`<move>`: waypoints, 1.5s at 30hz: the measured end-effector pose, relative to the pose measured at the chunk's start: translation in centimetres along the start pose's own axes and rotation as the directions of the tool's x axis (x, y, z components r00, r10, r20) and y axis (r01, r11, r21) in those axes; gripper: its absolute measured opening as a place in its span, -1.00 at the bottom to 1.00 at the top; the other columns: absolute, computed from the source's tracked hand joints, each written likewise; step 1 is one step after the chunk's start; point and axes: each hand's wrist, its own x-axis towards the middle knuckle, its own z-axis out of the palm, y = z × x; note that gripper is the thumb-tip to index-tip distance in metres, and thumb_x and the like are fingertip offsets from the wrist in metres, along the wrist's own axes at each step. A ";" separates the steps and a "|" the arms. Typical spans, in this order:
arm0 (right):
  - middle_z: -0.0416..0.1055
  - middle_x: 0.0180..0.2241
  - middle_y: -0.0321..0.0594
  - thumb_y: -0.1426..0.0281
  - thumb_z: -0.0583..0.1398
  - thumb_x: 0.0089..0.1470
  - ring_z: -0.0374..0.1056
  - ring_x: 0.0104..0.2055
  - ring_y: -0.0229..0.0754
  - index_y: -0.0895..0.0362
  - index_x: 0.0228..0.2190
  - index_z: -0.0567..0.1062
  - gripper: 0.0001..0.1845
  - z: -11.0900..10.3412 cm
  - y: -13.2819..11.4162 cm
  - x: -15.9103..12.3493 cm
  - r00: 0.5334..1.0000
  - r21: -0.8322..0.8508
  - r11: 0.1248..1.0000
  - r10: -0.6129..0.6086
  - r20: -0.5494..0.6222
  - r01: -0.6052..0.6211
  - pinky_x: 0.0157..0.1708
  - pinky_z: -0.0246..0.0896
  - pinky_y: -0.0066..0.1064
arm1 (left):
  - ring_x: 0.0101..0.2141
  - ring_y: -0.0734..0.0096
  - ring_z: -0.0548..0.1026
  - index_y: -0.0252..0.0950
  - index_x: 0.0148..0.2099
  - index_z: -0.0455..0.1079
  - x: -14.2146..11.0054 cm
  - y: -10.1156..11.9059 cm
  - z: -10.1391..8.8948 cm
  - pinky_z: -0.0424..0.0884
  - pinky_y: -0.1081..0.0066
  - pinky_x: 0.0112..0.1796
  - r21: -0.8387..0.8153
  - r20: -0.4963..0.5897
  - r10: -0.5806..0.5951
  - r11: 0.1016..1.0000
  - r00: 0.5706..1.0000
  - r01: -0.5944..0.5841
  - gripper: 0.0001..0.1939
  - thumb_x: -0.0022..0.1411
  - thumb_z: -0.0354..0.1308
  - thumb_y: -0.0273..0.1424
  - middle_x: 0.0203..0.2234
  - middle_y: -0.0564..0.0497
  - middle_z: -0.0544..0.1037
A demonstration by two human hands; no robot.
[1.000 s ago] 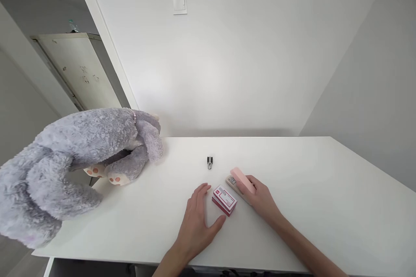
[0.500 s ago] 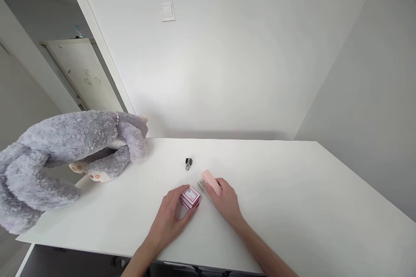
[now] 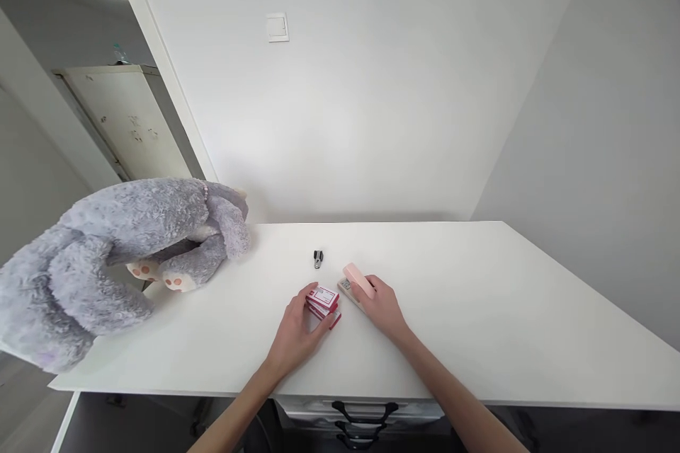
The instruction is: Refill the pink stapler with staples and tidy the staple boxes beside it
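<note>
My left hand [image 3: 297, 329] grips a small stack of red and white staple boxes [image 3: 323, 303] near the middle of the white table [image 3: 478, 311], fingers curled round its left side. My right hand [image 3: 381, 306] is closed over a pink stapler [image 3: 358, 282] that lies on the table just right of the boxes. A small black staple remover [image 3: 318, 259] sits a little behind both hands, untouched.
A large grey plush toy [image 3: 122, 248] lies across the table's left end and hangs past its edge. White walls close the back and right side. A drawer unit with black handles [image 3: 364, 414] shows under the front edge.
My left hand moved from flat beside the boxes to gripping them and lifting the top one slightly. My right hand stayed on the stapler. The camera view shifted.
</note>
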 end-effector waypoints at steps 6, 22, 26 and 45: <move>0.49 -0.34 -0.23 -0.08 0.17 0.16 0.35 -0.32 -0.09 0.06 -0.34 0.47 -0.55 0.0 0.2 -0.1 1.000 -0.013 1.000 -0.014 -0.015 0.013 -0.34 0.18 -0.32 | 0.15 0.08 0.44 -0.12 0.41 0.08 0.1 -0.4 0.3 0.35 0.09 0.16 -0.033 0.007 -0.006 0.999 1.000 0.006 -0.23 0.28 0.23 -0.03 0.19 -0.14 0.44; 0.51 -0.33 -0.22 -0.05 0.16 0.18 0.35 -0.32 -0.08 0.05 -0.33 0.48 -0.58 -0.3 0.3 -0.4 0.998 -0.003 0.998 -0.057 0.021 0.058 -0.35 0.17 -0.33 | 0.21 0.09 0.40 -0.15 0.40 0.06 0.0 -0.4 0.4 0.31 0.09 0.21 -0.024 -0.011 -0.028 0.999 1.000 0.027 -0.24 0.27 0.24 -0.09 0.24 -0.15 0.39; 0.51 -0.34 -0.23 -0.06 0.16 0.18 0.36 -0.32 -0.08 0.04 -0.33 0.48 -0.58 -0.3 0.3 -0.4 0.998 0.008 0.998 -0.057 0.003 0.057 -0.35 0.17 -0.33 | 0.23 0.07 0.39 -0.17 0.41 0.04 0.1 -0.1 0.3 0.30 0.07 0.22 -0.021 -0.007 -0.048 0.999 0.999 0.048 -0.22 0.27 0.24 -0.07 0.27 -0.18 0.37; 0.53 -0.28 -0.18 -0.05 0.15 0.18 0.40 -0.28 -0.05 0.04 -0.29 0.49 -0.58 -0.2 0.1 0.0 0.999 -0.007 0.999 -0.039 0.004 0.039 -0.35 0.23 -0.31 | 0.21 -0.03 0.39 -0.25 0.38 0.09 2.8 -2.7 -1.2 0.31 -0.03 0.20 0.005 -0.211 -0.109 0.994 0.971 0.113 -0.20 0.24 0.23 -0.04 0.17 -0.25 0.43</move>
